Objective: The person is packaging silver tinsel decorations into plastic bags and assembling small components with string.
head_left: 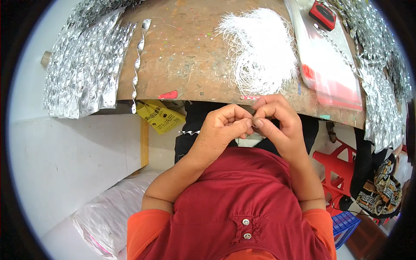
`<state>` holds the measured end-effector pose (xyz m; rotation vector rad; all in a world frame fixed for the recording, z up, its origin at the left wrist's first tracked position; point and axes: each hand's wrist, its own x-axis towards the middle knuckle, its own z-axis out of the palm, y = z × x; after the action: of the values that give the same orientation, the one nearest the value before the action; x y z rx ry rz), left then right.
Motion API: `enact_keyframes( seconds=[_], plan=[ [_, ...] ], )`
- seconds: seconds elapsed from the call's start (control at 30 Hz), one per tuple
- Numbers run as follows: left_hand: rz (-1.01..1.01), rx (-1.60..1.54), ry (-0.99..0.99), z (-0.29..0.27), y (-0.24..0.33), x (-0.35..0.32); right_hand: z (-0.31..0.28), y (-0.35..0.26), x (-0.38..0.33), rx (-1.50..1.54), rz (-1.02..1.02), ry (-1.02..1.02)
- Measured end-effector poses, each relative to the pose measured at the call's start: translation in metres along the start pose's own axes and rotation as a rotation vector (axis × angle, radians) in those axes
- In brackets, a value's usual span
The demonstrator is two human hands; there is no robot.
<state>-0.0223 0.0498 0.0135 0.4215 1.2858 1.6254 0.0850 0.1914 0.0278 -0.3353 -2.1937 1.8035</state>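
Note:
Just off the near edge of the brown table (186,60), my left hand (224,126) and my right hand (281,123) meet fingertip to fingertip. Both are pinched closed. Whatever lies between the fingers is too small and too covered to name. A twisted silver foil strip (188,132) shows beside my left wrist, over the dark trousers. Its other end disappears behind that hand, so I cannot tell whether the fingers hold it. On the table beyond my hands is a tangled heap of thin white strings (264,50).
Twisted foil strips (86,69) hang over the left edge, with a single strip (138,65) beside them. More foil strips (381,86) hang at right. Clear plastic bags (325,60) lie under a red device (323,15). A yellow bag (160,116) and red stool (340,164) are lower.

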Motion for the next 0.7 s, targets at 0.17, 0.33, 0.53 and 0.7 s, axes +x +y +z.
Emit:
enact_keyframes(
  seconds=[0.17,0.33,0.53,0.7],
  plan=[
    [-0.156,-0.216,-0.02,-0.003,0.002,0.001,-0.001,0.004,0.001,-0.184,-0.179,0.086],
    [-0.153,-0.263,-0.048,-0.005,0.001,0.002,-0.003,0.008,0.004,-0.489,-0.564,0.109],
    [-0.089,-0.212,-0.079,0.002,0.008,-0.003,-0.001,0.017,-0.003,-0.414,-0.406,0.181],
    [-0.019,-0.162,-0.014,0.004,0.005,-0.005,0.003,0.012,-0.006,-0.474,-0.467,0.21]
  ],
)
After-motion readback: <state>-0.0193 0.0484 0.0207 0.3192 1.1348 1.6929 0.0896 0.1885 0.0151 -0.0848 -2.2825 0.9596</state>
